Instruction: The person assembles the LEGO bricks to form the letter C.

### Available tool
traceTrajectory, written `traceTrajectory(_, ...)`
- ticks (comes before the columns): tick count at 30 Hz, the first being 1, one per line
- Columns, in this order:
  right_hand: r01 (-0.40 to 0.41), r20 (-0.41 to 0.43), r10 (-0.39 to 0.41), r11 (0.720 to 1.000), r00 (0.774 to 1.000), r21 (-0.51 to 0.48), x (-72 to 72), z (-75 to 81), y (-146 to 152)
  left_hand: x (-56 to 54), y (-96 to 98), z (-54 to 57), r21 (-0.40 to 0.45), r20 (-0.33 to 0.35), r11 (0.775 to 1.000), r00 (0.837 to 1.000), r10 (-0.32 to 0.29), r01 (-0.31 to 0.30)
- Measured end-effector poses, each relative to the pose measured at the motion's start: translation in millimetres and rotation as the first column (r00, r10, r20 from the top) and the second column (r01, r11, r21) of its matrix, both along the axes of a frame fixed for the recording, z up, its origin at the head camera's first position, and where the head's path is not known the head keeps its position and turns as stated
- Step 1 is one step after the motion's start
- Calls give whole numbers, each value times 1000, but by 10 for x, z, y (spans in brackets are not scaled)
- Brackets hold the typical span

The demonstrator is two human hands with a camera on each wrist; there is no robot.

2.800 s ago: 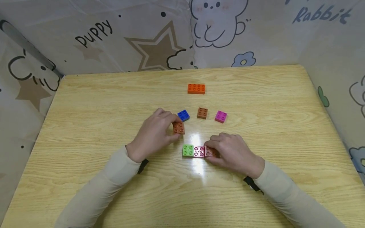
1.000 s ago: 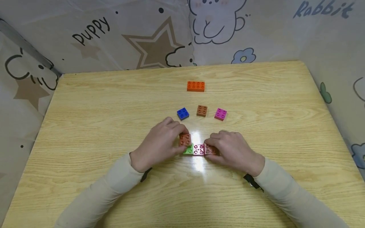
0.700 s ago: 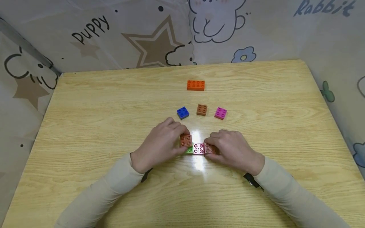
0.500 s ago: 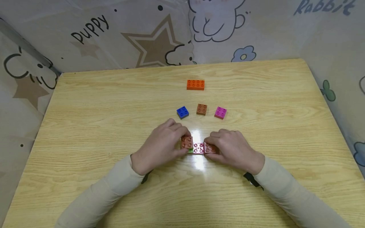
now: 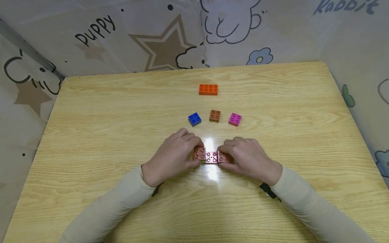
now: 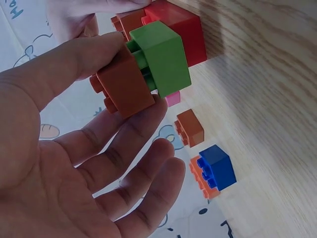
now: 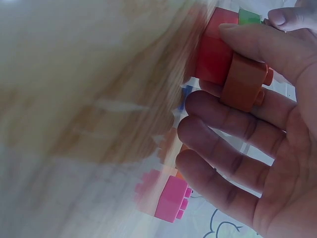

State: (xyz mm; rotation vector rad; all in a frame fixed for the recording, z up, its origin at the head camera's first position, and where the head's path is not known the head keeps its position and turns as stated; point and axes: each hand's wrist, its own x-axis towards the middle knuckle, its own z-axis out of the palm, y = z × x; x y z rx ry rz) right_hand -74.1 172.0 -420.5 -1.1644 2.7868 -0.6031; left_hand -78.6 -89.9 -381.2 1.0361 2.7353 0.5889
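Note:
My left hand [image 5: 173, 157] pinches a brown brick [image 6: 124, 82] between thumb and fingers, over a green brick [image 6: 162, 58]. In the left wrist view green studs show in the gap between the two. From above, the brown brick hides most of the green one. To the right of the green brick is a red brick [image 5: 211, 157], its studs washed out by glare. My right hand [image 5: 249, 162] grips another brown brick [image 7: 242, 82] on the right end of the red brick, thumb on the near side and fingers on the far side.
Beyond the hands lie a blue brick [image 5: 194, 119], a third brown brick [image 5: 214, 115] and a pink brick [image 5: 235, 119] in a loose row. A longer orange brick [image 5: 208, 89] lies farther back on the wooden table [image 5: 121, 108]. Printed sheets [image 5: 115, 44] stand around the table.
My left hand has carried its brown brick right and towards me from beside the blue brick, then settled it over the green one. My right hand has kept its place on the other brown brick.

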Motion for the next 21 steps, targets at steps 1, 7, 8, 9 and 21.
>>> traceTrajectory(1,-1,1,1,1000,1000,0,1,1,-1,2,1,-4,-4,4,1000,1000,1,-1)
traceTrajectory(7,4,6,-4,1000,1000,4,-4,-11,-1,7,13,-4,-3,13,1000,1000,6,-6)
traceTrajectory(8,5,7,-5,1000,1000,3,-5,-12,-1,6,16,-2,-2,11,1000,1000,6,-6)
traceTrajectory(9,6,8,-6,1000,1000,1,-7,-10,0,6,20,-2,-1,10,1000,1000,7,-7)
traceTrajectory(21,10,19,-10,1000,1000,7,-14,4,-5,24,25,-28,9,10,999,999,41,-41)
